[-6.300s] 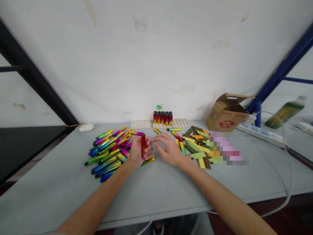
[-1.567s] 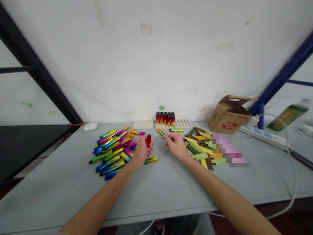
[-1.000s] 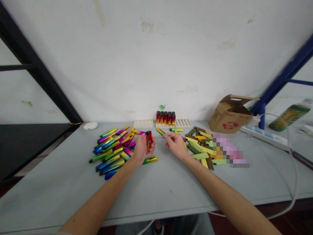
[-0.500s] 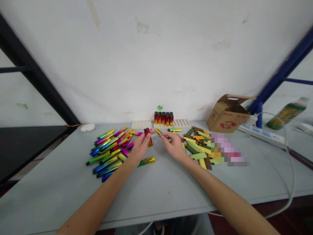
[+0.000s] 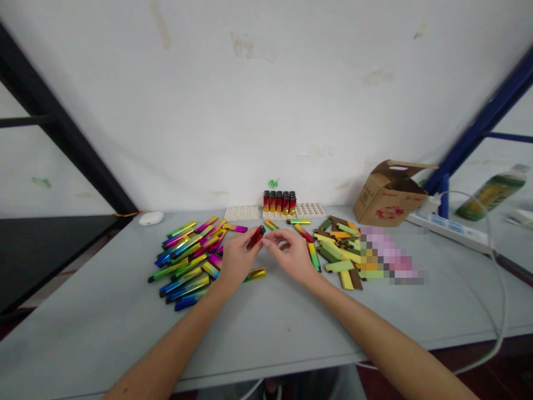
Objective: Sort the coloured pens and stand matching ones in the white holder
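My left hand (image 5: pixel 238 260) is closed on a red lighter (image 5: pixel 255 238) with a black top. My right hand (image 5: pixel 290 254) is beside it, its thumb and fingertips close together near the lighter's top; whether they hold anything is too small to tell. To the left lies a pile of shiny multicoloured lighters (image 5: pixel 189 261). Several red and yellow lighters (image 5: pixel 278 203) stand upright in a white holder behind my hands. Just right of my right hand, a red-yellow lighter (image 5: pixel 303 232) and a green-yellow one (image 5: pixel 313 256) lie on the table.
Matte green, yellow and brown lighters (image 5: pixel 339 265) are heaped at the right, near a blurred pink patch. White perforated trays (image 5: pixel 241 213) sit by the wall. An open cardboard box (image 5: pixel 389 194), a power strip (image 5: pixel 453 229), a white case (image 5: pixel 151 218) and a bottle (image 5: pixel 491 194) are farther out.
My right hand has come left and closer to my left hand. The red lighter has tilted, its black top now toward my right hand.
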`<state>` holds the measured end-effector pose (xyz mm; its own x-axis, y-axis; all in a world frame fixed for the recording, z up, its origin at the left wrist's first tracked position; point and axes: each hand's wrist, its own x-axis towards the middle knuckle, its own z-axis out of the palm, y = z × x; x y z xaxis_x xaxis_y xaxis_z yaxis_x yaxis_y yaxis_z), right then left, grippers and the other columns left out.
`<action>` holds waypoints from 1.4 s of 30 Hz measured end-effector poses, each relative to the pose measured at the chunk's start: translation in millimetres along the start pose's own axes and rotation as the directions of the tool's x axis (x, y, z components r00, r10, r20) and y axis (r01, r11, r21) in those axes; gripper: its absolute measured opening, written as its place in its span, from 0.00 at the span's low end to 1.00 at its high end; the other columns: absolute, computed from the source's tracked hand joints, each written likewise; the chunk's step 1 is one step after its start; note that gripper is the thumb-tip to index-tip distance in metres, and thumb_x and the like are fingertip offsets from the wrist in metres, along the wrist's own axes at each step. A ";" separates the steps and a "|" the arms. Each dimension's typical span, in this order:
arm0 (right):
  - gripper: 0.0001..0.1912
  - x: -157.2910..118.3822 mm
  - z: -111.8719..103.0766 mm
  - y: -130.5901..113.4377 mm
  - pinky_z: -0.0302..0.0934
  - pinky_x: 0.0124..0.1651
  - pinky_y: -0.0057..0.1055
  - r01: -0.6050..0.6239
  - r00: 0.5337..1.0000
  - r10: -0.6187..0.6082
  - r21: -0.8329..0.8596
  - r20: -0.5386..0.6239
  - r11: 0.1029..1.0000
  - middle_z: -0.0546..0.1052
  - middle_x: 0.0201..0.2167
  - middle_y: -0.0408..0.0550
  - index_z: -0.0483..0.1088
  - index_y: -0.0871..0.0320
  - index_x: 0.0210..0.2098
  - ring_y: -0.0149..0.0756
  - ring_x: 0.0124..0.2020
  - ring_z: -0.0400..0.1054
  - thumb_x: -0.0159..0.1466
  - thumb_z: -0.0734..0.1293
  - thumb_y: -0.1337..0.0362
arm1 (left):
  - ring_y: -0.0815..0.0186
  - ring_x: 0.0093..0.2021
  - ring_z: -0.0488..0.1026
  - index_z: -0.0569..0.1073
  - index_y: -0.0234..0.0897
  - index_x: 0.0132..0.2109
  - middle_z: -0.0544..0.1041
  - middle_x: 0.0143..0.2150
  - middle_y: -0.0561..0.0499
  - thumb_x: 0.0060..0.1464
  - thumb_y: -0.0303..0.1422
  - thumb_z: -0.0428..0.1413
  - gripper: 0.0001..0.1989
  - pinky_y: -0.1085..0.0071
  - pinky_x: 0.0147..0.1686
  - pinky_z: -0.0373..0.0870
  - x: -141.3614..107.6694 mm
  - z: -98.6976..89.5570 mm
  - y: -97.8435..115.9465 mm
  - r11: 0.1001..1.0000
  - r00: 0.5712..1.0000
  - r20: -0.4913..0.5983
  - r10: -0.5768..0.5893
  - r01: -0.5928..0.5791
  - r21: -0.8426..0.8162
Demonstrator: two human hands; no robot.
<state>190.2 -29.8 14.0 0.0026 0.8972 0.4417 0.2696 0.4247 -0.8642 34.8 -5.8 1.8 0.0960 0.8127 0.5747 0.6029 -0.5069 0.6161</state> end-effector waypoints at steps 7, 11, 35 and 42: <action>0.16 3.3 6.2 10.3 0.65 0.33 0.30 -0.133 0.991 0.136 0.142 -0.007 0.981 0.77 0.28 0.48 0.75 0.61 0.34 0.37 0.32 0.71 0.53 0.72 0.55 | 0.58 0.32 0.76 0.79 0.36 0.45 0.80 0.29 0.47 0.55 0.34 0.59 0.12 0.62 0.37 0.70 -4.0 1.2 6.1 0.909 0.970 0.038 0.240 -0.238 0.342; 0.13 10.6 -0.3 11.8 0.66 0.35 0.31 -0.119 0.991 0.131 0.243 -0.033 0.963 0.78 0.28 0.47 0.75 0.59 0.32 0.37 0.31 0.71 0.56 0.69 0.55 | 0.55 0.40 0.75 0.74 0.36 0.50 0.80 0.39 0.45 0.51 0.40 0.61 0.20 0.60 0.44 0.70 -3.7 2.1 8.8 0.912 0.976 0.053 0.212 -0.217 0.347; 0.10 113.0 -24.9 56.6 0.59 0.55 0.41 0.217 0.928 -0.349 -0.567 -0.134 0.795 0.78 0.38 0.52 0.75 0.56 0.41 0.44 0.49 0.68 0.61 0.67 0.63 | 0.57 0.50 0.70 0.70 0.35 0.47 0.72 0.47 0.44 0.58 0.32 0.52 0.11 0.58 0.53 0.66 -3.6 1.9 4.2 0.971 0.975 0.183 0.126 -0.158 0.177; 0.12 113.7 -24.6 67.4 0.59 0.54 0.42 0.242 0.939 -0.343 -0.638 -0.038 0.731 0.75 0.42 0.54 0.75 0.57 0.44 0.45 0.49 0.66 0.61 0.66 0.64 | 0.57 0.52 0.69 0.71 0.35 0.48 0.69 0.50 0.42 0.58 0.33 0.52 0.12 0.59 0.54 0.65 -4.1 0.4 9.5 0.976 0.973 0.196 0.123 -0.154 0.153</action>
<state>232.3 97.8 11.9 -0.0539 0.6919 0.7200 0.8122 0.4498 -0.3715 40.5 -13.8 5.1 0.3230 0.7845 0.5293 0.6946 -0.5764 0.4304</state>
